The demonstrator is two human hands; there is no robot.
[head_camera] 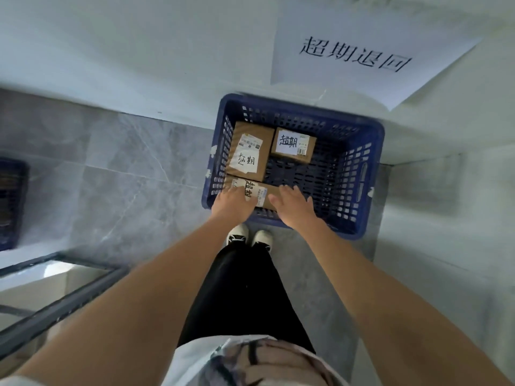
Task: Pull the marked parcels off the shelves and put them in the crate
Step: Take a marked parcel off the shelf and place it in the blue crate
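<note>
Cardboard third parcel (257,192) settles into the blue crate (365,174), left hand (232,203) and right hand (292,207) flat, fingers released; next, back to the shelves.

Blue crate (359,174) on floor; three marked brown parcels (249,154) flat inside, left side.

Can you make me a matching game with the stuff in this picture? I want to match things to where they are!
Things:
1. crate
2. big paper sign
3. near parcel
4. shoes

Places:
A. on the wall above the crate
B. under both hands
C. on the grey floor, against the wall
D. just behind the crate, below the arms

Pairs: 1-C, 2-A, 3-B, 4-D. The left hand and right hand are over that parcel.
</note>
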